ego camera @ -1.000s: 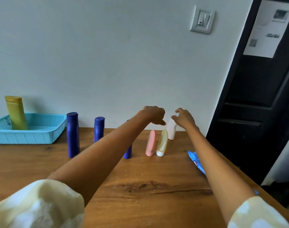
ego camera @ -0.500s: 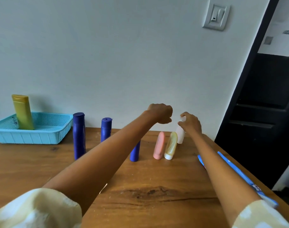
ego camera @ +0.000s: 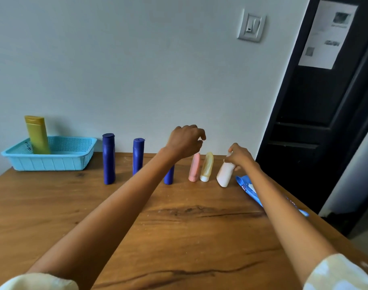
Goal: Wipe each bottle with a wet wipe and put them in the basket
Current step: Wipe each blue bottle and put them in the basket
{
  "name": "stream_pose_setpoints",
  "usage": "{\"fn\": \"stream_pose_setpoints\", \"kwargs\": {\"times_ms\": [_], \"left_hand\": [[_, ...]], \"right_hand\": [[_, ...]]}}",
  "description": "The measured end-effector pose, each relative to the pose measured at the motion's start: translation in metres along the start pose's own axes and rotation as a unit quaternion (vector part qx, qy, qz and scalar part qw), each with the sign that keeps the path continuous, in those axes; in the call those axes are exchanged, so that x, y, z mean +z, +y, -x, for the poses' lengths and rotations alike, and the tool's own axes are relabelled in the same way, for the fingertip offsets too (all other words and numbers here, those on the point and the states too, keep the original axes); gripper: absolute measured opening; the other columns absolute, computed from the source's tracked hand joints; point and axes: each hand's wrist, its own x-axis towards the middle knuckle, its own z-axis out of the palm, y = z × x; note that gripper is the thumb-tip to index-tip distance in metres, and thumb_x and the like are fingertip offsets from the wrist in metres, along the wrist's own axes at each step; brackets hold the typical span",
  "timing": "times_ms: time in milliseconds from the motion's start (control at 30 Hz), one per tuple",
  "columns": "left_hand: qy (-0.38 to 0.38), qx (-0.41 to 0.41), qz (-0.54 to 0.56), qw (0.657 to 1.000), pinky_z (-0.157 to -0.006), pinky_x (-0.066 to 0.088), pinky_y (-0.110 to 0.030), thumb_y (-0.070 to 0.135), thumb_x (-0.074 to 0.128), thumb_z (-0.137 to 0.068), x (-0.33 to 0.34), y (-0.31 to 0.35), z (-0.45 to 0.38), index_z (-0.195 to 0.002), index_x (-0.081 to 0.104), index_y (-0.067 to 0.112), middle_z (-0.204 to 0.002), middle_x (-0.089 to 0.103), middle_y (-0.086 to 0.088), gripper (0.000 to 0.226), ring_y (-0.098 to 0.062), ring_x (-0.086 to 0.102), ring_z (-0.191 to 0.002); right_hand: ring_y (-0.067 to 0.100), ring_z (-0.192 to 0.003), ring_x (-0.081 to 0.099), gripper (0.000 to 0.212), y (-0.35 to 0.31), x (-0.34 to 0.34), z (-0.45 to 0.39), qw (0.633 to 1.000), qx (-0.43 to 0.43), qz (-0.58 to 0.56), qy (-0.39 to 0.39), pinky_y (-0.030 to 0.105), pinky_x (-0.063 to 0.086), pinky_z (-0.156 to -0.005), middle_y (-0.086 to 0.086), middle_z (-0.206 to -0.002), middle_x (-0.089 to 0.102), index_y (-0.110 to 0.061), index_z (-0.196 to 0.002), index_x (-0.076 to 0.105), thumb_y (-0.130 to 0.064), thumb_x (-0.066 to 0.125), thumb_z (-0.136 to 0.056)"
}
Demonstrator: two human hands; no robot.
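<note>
My right hand (ego camera: 240, 156) grips the top of a small white bottle (ego camera: 225, 174), which tilts just above the table. My left hand (ego camera: 186, 142) hovers with loosely curled fingers over a pink tube (ego camera: 194, 167) and a pale yellow tube (ego camera: 206, 167), holding nothing. Three blue bottles stand in a row: a tall one (ego camera: 108, 159), a second (ego camera: 138, 155), and a third (ego camera: 169, 174) partly hidden behind my left forearm. A yellow bottle (ego camera: 37, 135) stands in the turquoise basket (ego camera: 51, 163) at the far left.
A blue wet wipe pack (ego camera: 247, 188) lies at the table's right edge, partly under my right forearm. The wooden table (ego camera: 178, 227) ends against a pale wall. A black door stands to the right, beyond the table's edge.
My right hand took hold of the white bottle and pulled it away from the wall, to the right of the tubes. My left hand stayed hovering above the tubes.
</note>
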Motion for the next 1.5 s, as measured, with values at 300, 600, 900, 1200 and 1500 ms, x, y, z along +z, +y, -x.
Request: {"fn": "stream_pose_setpoints", "kwargs": {"times_ms": [300,600,900,1200,1500], "left_hand": [[0.000,-0.045,0.047,0.998,-0.081,0.037,-0.029,0.019,0.047,-0.094,-0.014,-0.031,0.068,-0.118,0.061,0.021,-0.117,0.060,-0.001,0.028,-0.022,0.057,-0.105],[0.131,-0.058,0.089,0.986,-0.073,0.046,-0.036,0.004,0.052,-0.088,-0.024,-0.086,0.138,-0.114,0.065,0.012,-0.111,0.065,-0.008,0.030,-0.027,0.060,-0.100],[0.314,-0.329,0.229,0.861,-0.092,0.044,-0.037,0.011,0.059,-0.086,-0.019,-0.147,0.162,-0.130,0.044,0.009,-0.124,0.054,-0.008,0.046,-0.025,0.050,-0.114],[0.141,-0.343,0.348,0.861,-0.101,0.044,-0.040,0.027,0.065,-0.088,-0.012,-0.175,0.136,-0.142,0.033,0.013,-0.135,0.051,-0.009,0.064,-0.025,0.049,-0.122],[0.159,-0.318,0.333,0.873,-0.087,0.050,-0.031,0.028,0.067,-0.086,-0.009,-0.187,0.115,-0.124,0.059,0.012,-0.110,0.064,-0.004,0.042,-0.019,0.060,-0.098]], "right_hand": [[0.025,-0.108,0.055,0.024,-0.042,0.004,0.062,0.988,-0.119,-0.014,0.095,0.029,0.041,-0.083,0.010,-0.118,0.053,-0.017,-0.109,0.058,-0.029,0.057,-0.088],[0.010,-0.106,0.056,0.027,-0.126,0.074,0.159,0.941,-0.300,-0.006,-0.156,0.036,0.036,-0.101,-0.006,-0.113,0.063,-0.022,-0.115,0.063,-0.027,0.061,-0.088],[0.011,-0.105,0.057,0.029,-0.139,0.123,0.155,0.927,-0.315,0.049,-0.198,0.032,0.049,-0.087,-0.002,-0.125,0.059,-0.027,-0.113,0.066,-0.020,0.064,-0.086],[0.012,-0.081,0.062,0.016,-0.152,0.121,0.135,0.951,-0.279,-0.099,-0.088,0.031,0.049,-0.069,-0.010,-0.087,0.065,-0.029,-0.080,0.064,-0.017,0.053,-0.084],[0.011,-0.071,0.061,0.007,-0.175,0.088,0.106,0.891,-0.160,-0.423,-0.033,0.019,0.051,-0.061,0.004,-0.095,0.066,-0.013,-0.089,0.060,-0.010,0.054,-0.090]]}}
